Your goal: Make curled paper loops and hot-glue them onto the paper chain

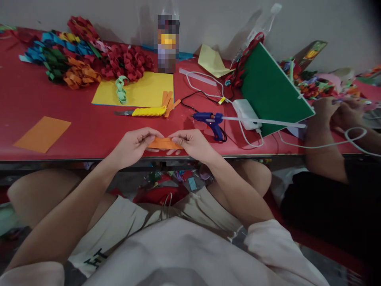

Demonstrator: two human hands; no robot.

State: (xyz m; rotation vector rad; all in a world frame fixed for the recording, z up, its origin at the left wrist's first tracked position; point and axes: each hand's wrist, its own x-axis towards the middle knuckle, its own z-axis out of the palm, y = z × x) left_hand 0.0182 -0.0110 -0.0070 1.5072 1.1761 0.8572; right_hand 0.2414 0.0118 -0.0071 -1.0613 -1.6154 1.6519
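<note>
Both of my hands pinch a narrow orange paper strip (164,143) just above the near edge of the red table (89,131). My left hand (133,145) grips the strip's left end with closed fingers. My right hand (193,143) grips its right end the same way. The strip lies roughly level between them. A blue glue gun (212,121) rests on the table just beyond my right hand. A yellow-handled utility knife (147,112) lies beyond my left hand.
Paper chains in red, orange, blue and green (80,55) pile up at the back left. A yellow sheet (139,93), an orange sheet (43,133), a green board (272,91), a white adapter (245,113) and cables lie about. Another person's hands (336,113) work at right.
</note>
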